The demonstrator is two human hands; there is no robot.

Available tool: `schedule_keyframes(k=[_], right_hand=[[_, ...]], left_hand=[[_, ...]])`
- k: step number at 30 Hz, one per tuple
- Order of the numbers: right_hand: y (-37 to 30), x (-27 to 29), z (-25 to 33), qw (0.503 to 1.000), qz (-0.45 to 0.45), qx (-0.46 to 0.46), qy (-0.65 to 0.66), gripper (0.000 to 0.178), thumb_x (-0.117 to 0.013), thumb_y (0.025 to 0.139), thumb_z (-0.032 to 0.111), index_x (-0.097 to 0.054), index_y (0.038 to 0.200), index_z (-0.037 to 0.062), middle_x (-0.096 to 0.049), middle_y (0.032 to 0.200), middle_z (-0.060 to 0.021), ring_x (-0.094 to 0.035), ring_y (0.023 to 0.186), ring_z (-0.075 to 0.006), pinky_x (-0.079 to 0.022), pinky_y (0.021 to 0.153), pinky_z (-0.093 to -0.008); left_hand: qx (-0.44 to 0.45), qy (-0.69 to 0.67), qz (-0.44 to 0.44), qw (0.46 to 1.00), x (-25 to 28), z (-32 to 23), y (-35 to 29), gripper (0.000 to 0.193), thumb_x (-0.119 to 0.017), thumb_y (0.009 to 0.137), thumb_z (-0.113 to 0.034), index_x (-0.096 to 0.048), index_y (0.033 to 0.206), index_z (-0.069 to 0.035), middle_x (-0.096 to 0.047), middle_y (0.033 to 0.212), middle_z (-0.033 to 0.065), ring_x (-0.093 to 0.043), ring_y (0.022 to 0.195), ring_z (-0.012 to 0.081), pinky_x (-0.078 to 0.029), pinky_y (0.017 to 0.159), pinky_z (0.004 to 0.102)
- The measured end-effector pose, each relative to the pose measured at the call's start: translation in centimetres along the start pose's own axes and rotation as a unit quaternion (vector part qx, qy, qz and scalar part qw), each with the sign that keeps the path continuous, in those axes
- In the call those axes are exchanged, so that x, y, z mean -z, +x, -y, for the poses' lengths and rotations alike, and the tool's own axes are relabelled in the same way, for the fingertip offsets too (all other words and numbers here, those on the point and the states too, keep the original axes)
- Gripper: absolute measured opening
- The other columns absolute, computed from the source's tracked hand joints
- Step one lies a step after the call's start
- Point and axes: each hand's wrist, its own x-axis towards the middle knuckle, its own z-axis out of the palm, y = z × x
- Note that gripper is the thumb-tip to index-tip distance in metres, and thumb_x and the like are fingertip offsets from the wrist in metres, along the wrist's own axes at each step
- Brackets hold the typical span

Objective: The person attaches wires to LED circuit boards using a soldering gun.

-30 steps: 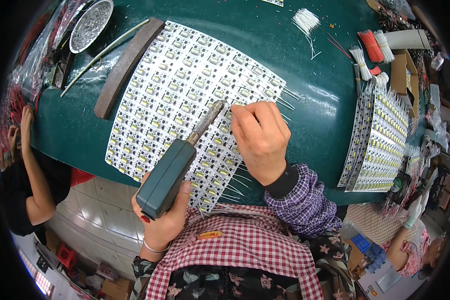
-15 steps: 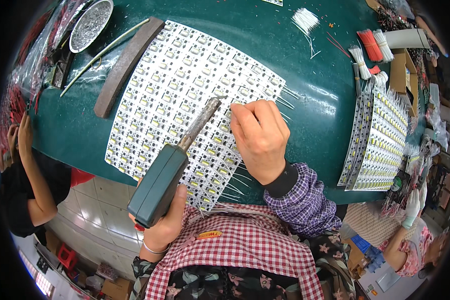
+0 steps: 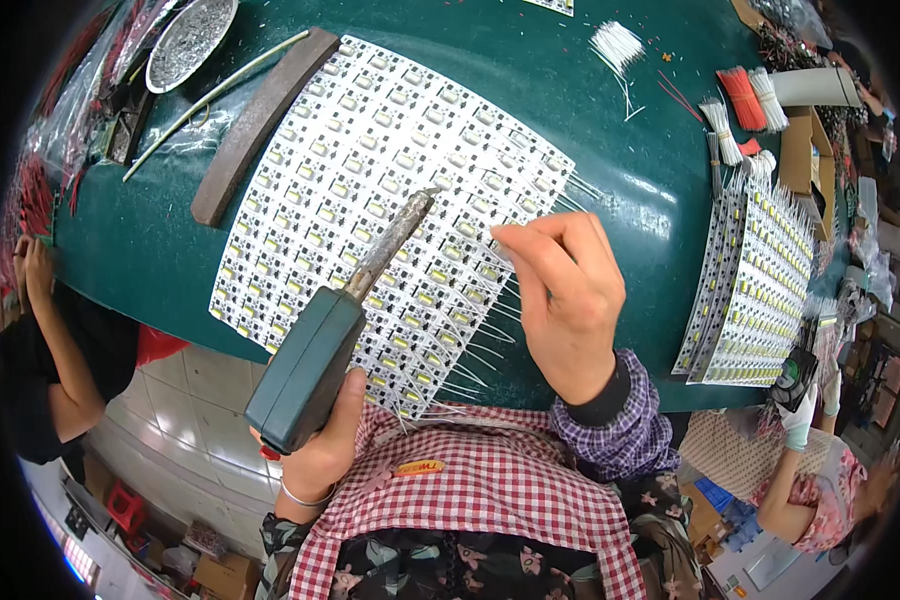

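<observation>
On the left of the green tabletop we saw an oval metal dish of silvery scraps, a thin, slightly bent pale rod and a dull brown, straight-sided bar along the LED circuit panel's left edge. Our left hand was wrapped round a soldering gun, its fingers clamped on the grip of the dark green casing; the scuffed metal barrel slanted up over the panel, its tip above the middle. The panel lay flat, thin and white, studded with rows of small rectangular components, its near corner at the tabletop's near edge. Our right hand was over the panel's right edge, thumb and forefinger tips together, to the right of the barrel's tip; we could not tell whether they pinched a wire. Fine white wires fanned out from the panel beside that hand. Toward the tabletop's far edge lay a loose white wire bunch; near its right edge we saw a smooth red wire bundle and overlapping similar panels.
</observation>
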Motion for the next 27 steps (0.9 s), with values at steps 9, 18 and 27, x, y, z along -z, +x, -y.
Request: schedule_keyframes(k=[9, 18, 27], right_hand=[[0.2, -3.3, -1.6, 0.998, -0.009, -0.01, 0.053, 0.017, -0.073, 0.074, -0.008, -0.07, 0.088, 0.0018, -0.057, 0.078, -0.0078, -0.059, 0.071, -0.0232, -0.047, 0.059, -0.0339], [0.2, -3.6, -1.9, 0.999, -0.015, 0.037, 0.015, 0.019, -0.072, 0.072, -0.008, -0.067, 0.088, 0.0015, -0.054, 0.077, -0.0084, -0.058, 0.072, -0.0253, -0.049, 0.06, -0.0358], [0.4, -3.4, -1.9, 0.999, -0.006, 0.045, 0.008, 0.021, -0.069, 0.071, -0.009, -0.067, 0.089, 0.0015, -0.054, 0.078, -0.0081, -0.057, 0.073, -0.0249, -0.049, 0.061, -0.0359]], left_hand=[[0.071, -0.012, -0.031, 0.997, -0.3, -0.8, 0.0, 0.026, -0.079, 0.079, -0.006, -0.069, 0.101, 0.004, -0.071, 0.091, 0.0127, -0.067, 0.073, 0.0202, -0.053, 0.065, 0.0319], [0.055, 0.008, -0.02, 0.998, -0.6, -0.4, 0.1, 0.023, -0.079, 0.078, -0.008, -0.071, 0.096, 0.003, -0.071, 0.084, 0.0126, -0.068, 0.065, 0.0223, -0.053, 0.061, 0.0313], [0.051, -0.022, -0.003, 0.998, -0.8, -0.8, 0.6, 0.019, -0.077, 0.078, -0.004, -0.071, 0.095, 0.004, -0.069, 0.082, 0.0113, -0.065, 0.064, 0.0192, -0.052, 0.06, 0.0295]])
